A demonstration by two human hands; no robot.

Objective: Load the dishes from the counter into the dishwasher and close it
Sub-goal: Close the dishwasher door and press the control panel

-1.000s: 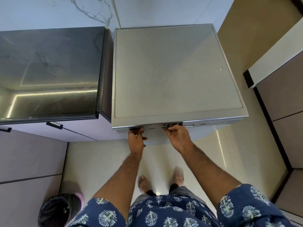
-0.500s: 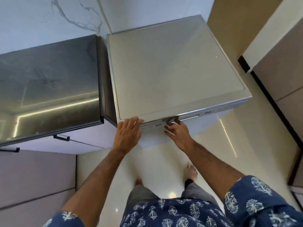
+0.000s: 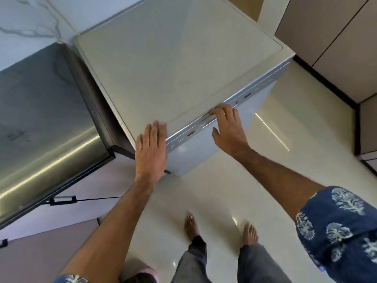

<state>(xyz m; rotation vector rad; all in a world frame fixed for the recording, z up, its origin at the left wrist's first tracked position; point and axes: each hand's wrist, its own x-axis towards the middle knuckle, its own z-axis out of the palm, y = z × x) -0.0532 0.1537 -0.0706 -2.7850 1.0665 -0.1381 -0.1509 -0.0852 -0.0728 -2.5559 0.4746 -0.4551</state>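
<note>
With its door shut, the boxy silver-grey dishwasher (image 3: 179,64) stands just right of the dark glossy worktop (image 3: 40,111). The left hand (image 3: 151,148) lies flat, fingers spread, on its near corner, likely steadying; the right hand's (image 3: 228,127) fingers (image 3: 214,112) curl emptily at its control strip (image 3: 204,123), probably pressing.
</note>
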